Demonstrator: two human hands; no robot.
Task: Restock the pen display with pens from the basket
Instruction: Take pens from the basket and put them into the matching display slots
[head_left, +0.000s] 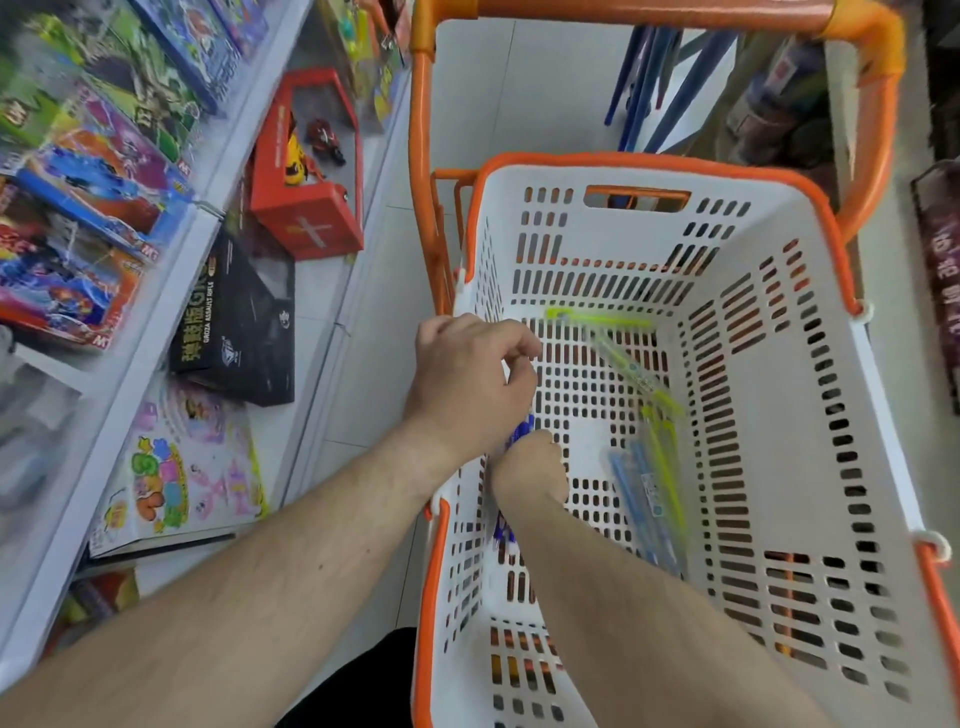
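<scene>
A white basket (810, 364) with an orange rim sits on an orange cart. Both hands reach into its left side. My right hand (530, 467) is curled round a bunch of dark blue pens (521, 431), which stick out above the fist and below the wrist. My left hand (472, 379) hovers just above it with fingers bent, at the pens' upper ends; whether it holds them is hidden. Several green and light blue pens (649, 467) lie on the basket floor to the right. The pen display is out of view.
White shelves (171, 291) on the left hold toy boxes, a black box (244, 322) and a red toy case (306, 171). The orange cart handle (649, 10) arches over the far side. Blue chair legs (654, 83) stand beyond on the pale floor.
</scene>
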